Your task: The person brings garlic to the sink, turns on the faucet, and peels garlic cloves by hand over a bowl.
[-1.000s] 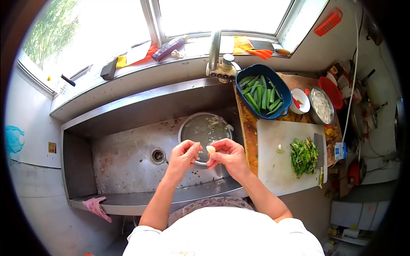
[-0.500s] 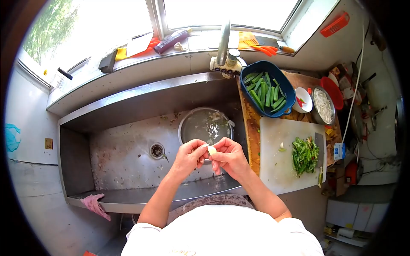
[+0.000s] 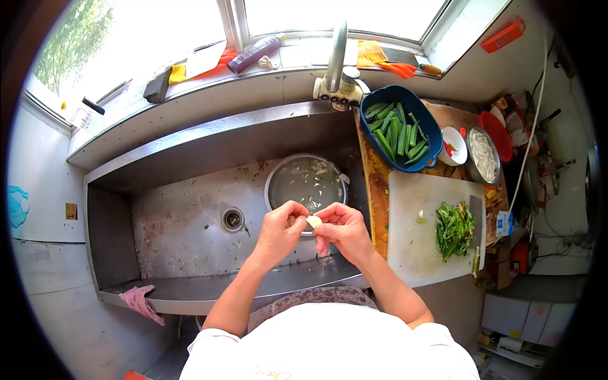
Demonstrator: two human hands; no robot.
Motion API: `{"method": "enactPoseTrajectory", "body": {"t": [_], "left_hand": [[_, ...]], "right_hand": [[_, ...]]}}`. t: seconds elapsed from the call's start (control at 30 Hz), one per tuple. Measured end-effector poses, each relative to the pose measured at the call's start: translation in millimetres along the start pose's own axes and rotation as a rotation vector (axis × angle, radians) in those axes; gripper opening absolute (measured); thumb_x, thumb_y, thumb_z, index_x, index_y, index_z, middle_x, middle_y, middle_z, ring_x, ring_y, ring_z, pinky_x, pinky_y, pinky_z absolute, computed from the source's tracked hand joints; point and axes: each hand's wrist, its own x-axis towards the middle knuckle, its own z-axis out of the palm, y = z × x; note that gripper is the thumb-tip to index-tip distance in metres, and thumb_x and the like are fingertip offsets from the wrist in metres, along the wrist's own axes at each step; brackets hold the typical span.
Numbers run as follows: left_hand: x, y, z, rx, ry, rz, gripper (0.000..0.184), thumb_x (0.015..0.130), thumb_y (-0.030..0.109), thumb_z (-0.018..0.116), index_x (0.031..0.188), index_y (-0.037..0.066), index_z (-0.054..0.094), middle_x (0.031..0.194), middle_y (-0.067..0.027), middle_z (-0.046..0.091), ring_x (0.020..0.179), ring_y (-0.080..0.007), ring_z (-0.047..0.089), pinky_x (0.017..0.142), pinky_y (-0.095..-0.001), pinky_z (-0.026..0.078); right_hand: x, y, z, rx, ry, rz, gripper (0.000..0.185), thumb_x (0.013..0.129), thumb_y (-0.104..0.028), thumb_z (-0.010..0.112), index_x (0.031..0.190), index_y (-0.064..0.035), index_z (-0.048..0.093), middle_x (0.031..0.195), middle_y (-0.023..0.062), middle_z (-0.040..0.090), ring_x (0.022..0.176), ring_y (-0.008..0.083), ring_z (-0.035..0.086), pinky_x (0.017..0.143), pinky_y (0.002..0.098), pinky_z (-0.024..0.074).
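Observation:
A pale garlic clove (image 3: 314, 221) is pinched between my two hands over the near edge of a round metal basin (image 3: 268, 183) of water. My right hand (image 3: 345, 234) grips the clove between thumb and forefinger, its lower fingers curled loosely beneath. From the other side my left hand (image 3: 278, 234) pinches at the clove's end, fingers closed; any skin there is too small to make out. Bits of peel and leaf float in the basin. Another small white clove (image 3: 421, 215) lies on the white cutting board (image 3: 408, 253), beside a pile of chopped greens (image 3: 454, 231).
The steel sink (image 3: 177, 215) has a drain (image 3: 233, 220) and scattered scraps. Right of it stand a blue basket of cut green pods (image 3: 398, 136), a white bowl (image 3: 457, 157) and a bowl of pale strips (image 3: 483, 158). A faucet (image 3: 337, 60) rises behind. A knife (image 3: 475, 218) lies on the board.
My fingers have shifted slightly around the clove, and the left fingertips are curled closer in. The whole view has moved a little; the water's glare has lessened.

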Motion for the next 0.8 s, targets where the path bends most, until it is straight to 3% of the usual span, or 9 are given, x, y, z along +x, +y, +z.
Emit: {"method": "enactPoseTrajectory", "body": {"t": [0.2, 0.3, 0.4, 0.6, 0.7, 0.8], "left_hand": [[6.6, -20.9, -1.2, 0.05, 0.078, 0.21, 0.009, 0.082, 0.0, 0.052, 0.077, -0.001, 0.059, 0.065, 0.001, 0.054, 0.054, -0.0046, 0.044, 0.047, -0.022, 0.034], [2.0, -3.7, -4.5, -0.233, -0.005, -0.204, 0.008, 0.085, 0.003, 0.054, 0.079, 0.0, 0.06, 0.067, 0.0001, 0.055, 0.054, -0.0056, 0.045, 0.047, -0.0223, 0.036], [0.1, -2.0, -0.8, -0.083, -0.067, -0.026, 0.009, 0.088, 0.008, 0.056, 0.084, 0.0, 0.06, 0.068, -0.0013, 0.057, 0.054, -0.0058, 0.046, 0.046, -0.0217, 0.037], [1.3, -2.5, -6.2, -0.381, -0.18, -0.228, 0.016, 0.089, 0.015, 0.061, 0.09, -0.001, 0.059, 0.069, -0.0022, 0.058, 0.052, -0.0043, 0.046, 0.043, -0.0193, 0.036], [0.9, 0.4, -3.7, -0.455, -0.126, -0.277, 0.017, 0.089, 0.016, 0.062, 0.088, 0.0, 0.058, 0.067, -0.0018, 0.057, 0.051, -0.0039, 0.045, 0.042, -0.0193, 0.036], [1.1, 6.4, -3.6, -0.322, -0.124, -0.3, 0.017, 0.089, 0.016, 0.061, 0.086, 0.0, 0.058, 0.066, -0.0014, 0.055, 0.05, -0.0041, 0.045, 0.042, -0.0191, 0.035]], "right_hand": [[1.0, 0.0, 0.6, 0.037, 0.036, 0.013, 0.016, 0.082, 0.0, 0.063, 0.096, 0.0056, 0.057, 0.08, 0.0136, 0.063, 0.059, 0.0197, 0.064, 0.047, 0.0295, 0.0537], [0.3, -1.7, 1.3, 0.011, 0.037, -0.007, 0.016, 0.082, -0.001, 0.063, 0.095, 0.0061, 0.057, 0.08, 0.0126, 0.063, 0.059, 0.0185, 0.064, 0.047, 0.0285, 0.0537], [0.7, -2.0, 1.6, -0.108, 0.038, -0.013, 0.016, 0.082, -0.002, 0.064, 0.094, 0.006, 0.057, 0.078, 0.0121, 0.063, 0.059, 0.0177, 0.063, 0.047, 0.0282, 0.0536], [0.7, -5.0, 0.2, -0.087, 0.03, 0.032, 0.018, 0.083, -0.005, 0.065, 0.095, 0.0063, 0.059, 0.077, 0.0114, 0.063, 0.056, 0.0159, 0.062, 0.046, 0.0265, 0.053], [0.9, -5.3, 0.6, -0.071, 0.032, 0.04, 0.017, 0.083, -0.004, 0.064, 0.096, 0.0065, 0.06, 0.077, 0.0112, 0.064, 0.056, 0.015, 0.062, 0.046, 0.0259, 0.0525], [1.1, -3.3, -0.7, -0.145, 0.009, 0.008, 0.016, 0.084, -0.004, 0.063, 0.096, 0.0063, 0.061, 0.075, 0.0103, 0.064, 0.055, 0.0138, 0.061, 0.045, 0.0252, 0.0517]]}}
